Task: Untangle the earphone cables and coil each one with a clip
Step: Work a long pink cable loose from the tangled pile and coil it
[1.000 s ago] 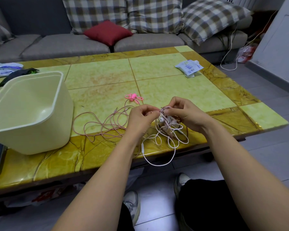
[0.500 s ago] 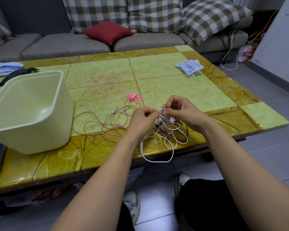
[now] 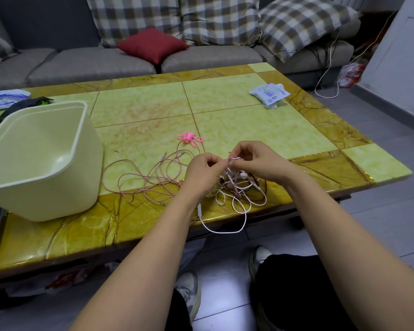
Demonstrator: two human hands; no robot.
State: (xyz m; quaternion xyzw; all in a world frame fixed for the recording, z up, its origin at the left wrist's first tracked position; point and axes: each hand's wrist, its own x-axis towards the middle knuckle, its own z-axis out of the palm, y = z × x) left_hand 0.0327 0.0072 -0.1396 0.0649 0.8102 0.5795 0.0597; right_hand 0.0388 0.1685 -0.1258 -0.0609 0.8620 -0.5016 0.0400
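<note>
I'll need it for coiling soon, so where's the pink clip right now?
In the head view the pink clip lies on the table near its middle, just beyond the left hand and at the far edge of the pink cable loops.

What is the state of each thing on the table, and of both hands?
left hand, pinches a cable strand
right hand, pinches a strand too
earphone cables, tangled, one loop hanging over the table edge
pink clip, lying loose on the table, unused
tub, upright, nothing visible inside
</note>
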